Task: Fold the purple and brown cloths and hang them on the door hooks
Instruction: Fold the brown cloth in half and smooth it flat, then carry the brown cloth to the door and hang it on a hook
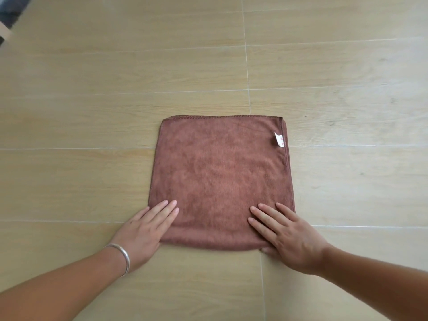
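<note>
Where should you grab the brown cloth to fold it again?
Probably the two near corners of the brown cloth, where the left hand and right hand already rest flat. It lies flat on the floor, so pinch each corner from the outer side and lift away.

The brown cloth (pixel 220 177) lies flat and folded on the floor, near edge rounded, white tag at its far-right corner.

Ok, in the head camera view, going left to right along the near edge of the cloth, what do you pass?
Bracelet → left hand, flat on the near left corner → bare middle of the brown cloth → right hand, flat on the near right corner. The white tag sits farther back, at the right edge.
</note>
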{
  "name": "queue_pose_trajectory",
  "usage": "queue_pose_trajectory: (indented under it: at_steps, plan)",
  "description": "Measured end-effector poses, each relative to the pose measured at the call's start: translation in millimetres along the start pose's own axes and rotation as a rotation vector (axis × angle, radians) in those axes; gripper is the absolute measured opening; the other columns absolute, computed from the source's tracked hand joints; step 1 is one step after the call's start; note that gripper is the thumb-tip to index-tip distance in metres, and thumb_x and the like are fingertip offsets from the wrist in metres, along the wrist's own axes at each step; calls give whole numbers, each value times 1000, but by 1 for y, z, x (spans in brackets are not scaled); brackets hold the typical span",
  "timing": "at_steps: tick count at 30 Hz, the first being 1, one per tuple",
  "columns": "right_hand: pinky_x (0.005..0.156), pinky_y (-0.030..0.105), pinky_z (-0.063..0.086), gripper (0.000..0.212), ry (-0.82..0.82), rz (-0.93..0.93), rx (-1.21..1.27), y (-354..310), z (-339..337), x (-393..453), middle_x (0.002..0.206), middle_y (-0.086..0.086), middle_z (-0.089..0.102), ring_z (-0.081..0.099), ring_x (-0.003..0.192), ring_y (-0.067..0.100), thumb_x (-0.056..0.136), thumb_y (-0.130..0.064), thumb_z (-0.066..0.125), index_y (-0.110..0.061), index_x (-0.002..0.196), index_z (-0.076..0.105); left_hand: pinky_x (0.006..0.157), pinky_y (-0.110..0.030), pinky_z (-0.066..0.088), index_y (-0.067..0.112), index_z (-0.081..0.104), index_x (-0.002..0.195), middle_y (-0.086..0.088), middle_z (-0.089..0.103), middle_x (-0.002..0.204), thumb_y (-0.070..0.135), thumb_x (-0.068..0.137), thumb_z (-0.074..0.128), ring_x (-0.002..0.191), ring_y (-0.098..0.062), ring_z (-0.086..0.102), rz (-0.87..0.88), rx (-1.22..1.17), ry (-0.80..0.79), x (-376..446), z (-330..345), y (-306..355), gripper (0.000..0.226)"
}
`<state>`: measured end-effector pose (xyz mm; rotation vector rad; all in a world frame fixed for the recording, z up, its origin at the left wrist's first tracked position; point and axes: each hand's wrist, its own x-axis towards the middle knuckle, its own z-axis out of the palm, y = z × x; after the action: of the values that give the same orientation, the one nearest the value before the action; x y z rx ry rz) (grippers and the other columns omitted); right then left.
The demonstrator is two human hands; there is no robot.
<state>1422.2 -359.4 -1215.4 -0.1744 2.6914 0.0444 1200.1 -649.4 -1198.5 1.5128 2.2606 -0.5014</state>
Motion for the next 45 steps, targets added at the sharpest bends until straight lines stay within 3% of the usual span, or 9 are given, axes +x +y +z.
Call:
queue_pose_trajectory:
  at_steps: [3, 6, 9, 15, 18, 21, 30, 40, 45]
  plan:
    - [105, 48, 43, 58, -35, 42, -4, -4, -12, -2, 144, 8, 49, 49, 130, 26, 95, -50, 29, -19, 137, 54, 96, -40, 48, 7, 52, 137, -8, 39, 149, 29, 58, 85, 131, -23, 48, -33, -3, 7, -9, -4, 0, 88]
    - [101, 49, 46, 56, -61, 121, 32, -12, -38, -21, 138, 9, 56, 53, 127, 28, 93, -47, 30, -21, 132, 60, 117, -37, 16, 14, 4, 153, 0, -9, 159, 34, 93, 50, 148, -18, 1, -115, -32, -64, -32, -10, 8, 77]
    - [100, 49, 47, 56, -34, 172, 60, -15, -86, -51, 134, 10, 59, 55, 125, 29, 93, -46, 29, -20, 130, 62, 118, -33, 4, 19, -10, 152, 3, -20, 159, 35, 99, 34, 147, -13, -13, -169, -67, -143, -66, -47, 13, 71]
    - [120, 44, 9, 70, -98, 244, 112, -16, -217, -120, 161, 4, 14, 8, 149, 23, 93, -52, -7, -27, 154, 19, 119, -30, 8, 19, 0, 154, 3, -8, 162, 32, 100, 31, 148, -11, -8, -242, -158, -103, -145, -177, 4, 64]
    - [120, 42, 1, 67, -85, 306, 128, -14, -298, -157, 163, 2, 5, -4, 149, 20, 94, -54, -6, -29, 154, 10, 118, -28, 8, 21, -1, 154, 5, -9, 161, 33, 102, 27, 147, -10, -9, -286, -202, -64, -185, -256, -5, 60]
    - [120, 41, 0, 75, -71, 356, 130, -6, -397, -192, 163, 1, 6, -4, 149, 19, 89, -57, -15, -30, 154, 11, 118, -29, 10, 22, 2, 154, 6, -7, 162, 36, 102, 27, 147, -9, -7, -310, -261, -34, -223, -349, -22, 59]
    - [120, 40, 6, 54, 76, 379, 106, 23, -734, -325, 159, -4, 21, 5, 148, 16, 100, -55, 16, -34, 148, 30, 119, -29, 11, 19, 20, 153, 4, 11, 161, 33, 104, 32, 147, -10, 6, -257, -424, 70, -376, -676, -65, 52]
    - [118, 39, 12, 51, 429, 384, 11, 66, -1016, -441, 156, -5, 29, 13, 146, 15, 100, -56, 20, -38, 143, 40, 117, -31, 16, 25, 25, 150, 7, 17, 159, 42, 104, 26, 147, -10, 10, -300, -109, 385, -496, -969, -103, 49]
    - [118, 37, 12, 52, 578, 409, -80, 74, -1121, -494, 155, -6, 31, 15, 146, 15, 100, -58, 19, -39, 143, 39, 93, -31, 38, 19, 48, 104, 9, 47, 107, 36, 103, 30, 116, -15, 45, -332, -76, 581, -544, -1082, -110, 25]
